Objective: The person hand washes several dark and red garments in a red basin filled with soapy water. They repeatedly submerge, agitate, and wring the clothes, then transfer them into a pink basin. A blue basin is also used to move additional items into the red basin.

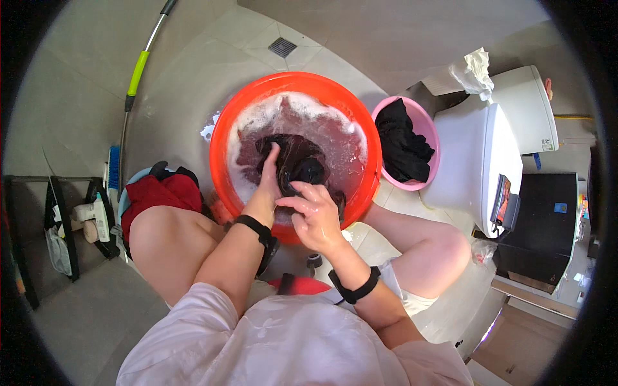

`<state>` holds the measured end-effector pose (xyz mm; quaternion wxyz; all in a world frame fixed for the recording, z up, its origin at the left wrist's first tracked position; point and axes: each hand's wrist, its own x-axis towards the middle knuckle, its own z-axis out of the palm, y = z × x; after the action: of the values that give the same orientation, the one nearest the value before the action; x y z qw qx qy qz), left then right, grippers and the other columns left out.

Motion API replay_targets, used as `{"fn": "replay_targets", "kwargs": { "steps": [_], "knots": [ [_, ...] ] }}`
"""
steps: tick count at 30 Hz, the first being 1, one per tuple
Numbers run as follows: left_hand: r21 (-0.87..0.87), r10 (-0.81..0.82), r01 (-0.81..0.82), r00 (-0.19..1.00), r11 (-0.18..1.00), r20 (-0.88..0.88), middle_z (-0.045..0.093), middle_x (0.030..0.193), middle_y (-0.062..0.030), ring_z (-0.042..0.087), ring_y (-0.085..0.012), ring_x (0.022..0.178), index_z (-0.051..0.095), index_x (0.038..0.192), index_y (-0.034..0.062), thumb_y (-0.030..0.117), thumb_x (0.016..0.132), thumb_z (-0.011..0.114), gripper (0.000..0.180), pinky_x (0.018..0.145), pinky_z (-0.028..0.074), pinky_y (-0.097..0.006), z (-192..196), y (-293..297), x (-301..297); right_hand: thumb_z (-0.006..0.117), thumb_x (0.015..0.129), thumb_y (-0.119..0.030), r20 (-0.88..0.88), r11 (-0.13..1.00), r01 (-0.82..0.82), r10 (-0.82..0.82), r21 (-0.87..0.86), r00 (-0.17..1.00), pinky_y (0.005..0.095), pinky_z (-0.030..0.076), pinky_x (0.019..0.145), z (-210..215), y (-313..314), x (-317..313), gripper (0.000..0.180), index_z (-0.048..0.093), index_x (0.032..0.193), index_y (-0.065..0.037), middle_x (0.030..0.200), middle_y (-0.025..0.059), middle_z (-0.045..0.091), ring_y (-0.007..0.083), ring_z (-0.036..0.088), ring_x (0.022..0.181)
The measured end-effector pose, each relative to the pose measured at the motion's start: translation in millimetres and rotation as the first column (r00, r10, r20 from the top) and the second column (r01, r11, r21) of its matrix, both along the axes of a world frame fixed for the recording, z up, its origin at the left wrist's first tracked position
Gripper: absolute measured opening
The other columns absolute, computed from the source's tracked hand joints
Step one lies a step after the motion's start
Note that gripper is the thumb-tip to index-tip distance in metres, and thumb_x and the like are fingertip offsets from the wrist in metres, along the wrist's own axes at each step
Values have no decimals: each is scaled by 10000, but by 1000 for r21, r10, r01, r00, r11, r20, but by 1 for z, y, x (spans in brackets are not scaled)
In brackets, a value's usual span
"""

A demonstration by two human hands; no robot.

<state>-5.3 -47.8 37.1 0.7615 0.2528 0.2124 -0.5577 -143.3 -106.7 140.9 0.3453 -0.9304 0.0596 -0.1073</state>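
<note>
A wet black garment (293, 154) lies bunched in soapy, reddish-tinted water inside a large red basin (222, 148) between my knees. My left hand (269, 180) is at the garment's near left side, its thumb up along the cloth. The other fingers are hidden by the cloth and seem to hold it. My right hand (315, 215) hangs over the basin's near side, wet, its fingers loosely bent and apart. Its fingertips are close to the garment's near edge, and nothing shows between them.
On the right, a pink basin (433, 132) holds black clothing (402, 145) beside a white toilet (460, 151). Red and dark clothes (164, 199) fill a light-blue tub at left. A green-and-silver pole (137, 74) and a black rack (61, 225) stand farther left. A floor drain (282, 47) lies beyond.
</note>
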Motion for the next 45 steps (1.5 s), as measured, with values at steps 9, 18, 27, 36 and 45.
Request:
{"fn": "replay_targets", "kwargs": {
  "steps": [9, 18, 27, 36, 45],
  "knots": [
    [-118, 117, -114, 993, 986, 17, 597, 1286, -140, 621, -315, 1105, 542, 1320, 103, 499, 1011, 403, 521, 993, 503, -453, -21, 7, -11, 718, 836, -446, 7, 928, 373, -373, -4, 928, 449, 541, 760, -6, 12, 60, 358, 719, 1070, -175, 985, 116, 645, 355, 655, 911],
    [172, 125, -210, 906, 962, 404, 556, 1303, -108, 584, -261, 1138, 267, 1519, 153, 63, 892, 636, 733, 915, 503, -487, 0, -15, -14, 606, 846, -637, -513, 764, 645, -549, 13, 660, 411, 472, 998, -102, -141, 82, 693, 694, 1189, -41, 1168, 226, 681, 364, 635, 1139],
    [807, -43, -53, 994, 588, 97, 432, 1401, -146, 581, -288, 926, 134, 1571, 191, 219, 860, 714, 918, 728, 515, -402, -62, 2, 1, 757, 738, -590, -505, 903, 255, -408, -345, 761, 526, 469, 977, -155, -99, 73, 1025, 226, 1567, -303, 1594, 185, 220, 486, 454, 1268],
    [740, 133, -118, 990, 663, 38, 471, 1309, -166, 530, -327, 1044, 345, 1437, 98, 274, 829, 725, 738, 723, 534, -467, -77, 7, 3, 542, 936, -250, -851, 933, -199, -167, -299, 498, 475, 455, 1028, -238, -86, 98, 391, 623, 1315, -198, 1439, 138, 512, 307, 516, 1309],
    [792, 125, -175, 984, 585, 125, 404, 1460, -155, 574, -325, 1043, 16, 1564, 195, 486, 743, 787, 1163, 705, 464, -475, -54, 4, 9, 609, 737, -29, -255, 953, 303, -289, 16, 923, 442, 491, 963, -146, -102, 90, 472, 719, 1130, -267, 1264, 135, 611, 390, 588, 1122]
  ]
}}
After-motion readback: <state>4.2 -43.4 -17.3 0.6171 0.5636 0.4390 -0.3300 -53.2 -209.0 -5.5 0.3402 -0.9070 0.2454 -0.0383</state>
